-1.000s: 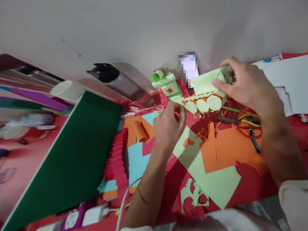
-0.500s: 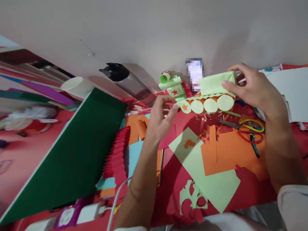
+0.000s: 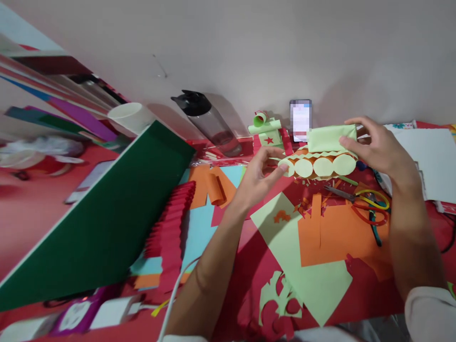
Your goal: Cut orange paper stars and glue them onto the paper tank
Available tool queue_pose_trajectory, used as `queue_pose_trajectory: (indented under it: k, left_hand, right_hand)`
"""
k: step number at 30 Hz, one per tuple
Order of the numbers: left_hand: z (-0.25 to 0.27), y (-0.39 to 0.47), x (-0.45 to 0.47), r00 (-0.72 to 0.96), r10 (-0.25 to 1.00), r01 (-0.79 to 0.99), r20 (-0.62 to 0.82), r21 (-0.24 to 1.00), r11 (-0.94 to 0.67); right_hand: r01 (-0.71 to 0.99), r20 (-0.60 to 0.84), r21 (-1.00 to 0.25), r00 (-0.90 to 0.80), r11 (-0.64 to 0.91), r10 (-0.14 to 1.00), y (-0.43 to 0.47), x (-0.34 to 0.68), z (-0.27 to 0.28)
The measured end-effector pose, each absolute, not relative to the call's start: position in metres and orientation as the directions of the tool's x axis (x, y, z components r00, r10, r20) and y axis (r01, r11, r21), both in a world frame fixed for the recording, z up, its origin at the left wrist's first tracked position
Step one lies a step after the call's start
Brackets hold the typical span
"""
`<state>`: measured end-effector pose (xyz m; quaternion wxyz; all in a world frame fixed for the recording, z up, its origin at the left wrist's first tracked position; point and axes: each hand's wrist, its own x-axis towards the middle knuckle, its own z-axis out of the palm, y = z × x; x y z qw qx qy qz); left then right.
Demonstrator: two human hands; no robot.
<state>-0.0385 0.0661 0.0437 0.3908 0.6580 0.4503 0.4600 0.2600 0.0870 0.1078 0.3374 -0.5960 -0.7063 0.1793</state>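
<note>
Leaning at my far left: a green board (image 3: pixel 103 218), tilted, with a white cup (image 3: pixel 131 116) behind its upper edge
Plug: the white plug (image 3: pixel 112 312), below the board's lower edge, beside a purple device (image 3: pixel 73 317)
Pleated paper: the red pleated strip (image 3: pixel 176 228) just right of the board
Bottle: the grey bottle (image 3: pixel 210 122) with its black lid, by the wall (image 3: pixel 228 57)
Left hand: my left hand (image 3: pixel 280 157) has its thumb tip at the leftmost disc and its index finger bent above, a gap between them; whether they close on anything there, I cannot tell
Star piece: the pale green star piece (image 3: pixel 270 138) with a rolled tube on top, just behind my left fingers
Cut-outs: a holed green scrap (image 3: pixel 273 287) on the red surface (image 3: pixel 363 299), nearest my body
Phone: the phone (image 3: pixel 301 118), screen lit, near the wall
Wheel row: my wheel row (image 3: pixel 323 167), pale discs side by side under zigzag edging, sits between both hands
Box: the pale green box (image 3: pixel 326 138) lies over the row's right part
Right hand: my right hand (image 3: pixel 347 130) is clamped on the box's right end, thumb in front, fingers behind
Scissors: the scissors (image 3: pixel 351 196), below my right hand, near an orange sheet (image 3: pixel 338 237)
White panel: the panel (image 3: pixel 436 164), beyond my right wrist
</note>
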Motion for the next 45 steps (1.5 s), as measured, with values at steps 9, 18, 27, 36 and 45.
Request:
queue_pose_trajectory:
  k: [9,18,27,36,45]
  left_hand:
    - [0.044,0.067,-0.04,0.209,0.944,0.164,0.257,0.942,-0.293]
    - [0.04,0.066,-0.041,0.215,0.944,0.215,0.25,0.931,-0.295]
    - [0.046,0.062,-0.036,0.194,0.951,0.268,0.242,0.919,-0.288]
    - [0.044,0.07,-0.041,0.103,0.943,0.148,0.315,0.933,-0.328]
    - [0.049,0.075,-0.054,-0.035,0.939,0.255,0.342,0.912,-0.322]
  right_hand:
    - [0.701,0.272,-0.672,-0.069,0.241,0.96,0.088,0.263,0.107]
    - [0.721,0.263,-0.653,-0.07,0.232,0.962,0.086,0.261,0.11]
    - [0.732,0.265,-0.638,-0.084,0.24,0.961,0.087,0.261,0.108]
    - [0.703,0.281,-0.664,-0.083,0.256,0.956,0.088,0.266,0.108]
    - [0.641,0.257,-0.731,-0.062,0.237,0.964,0.089,0.27,0.111]
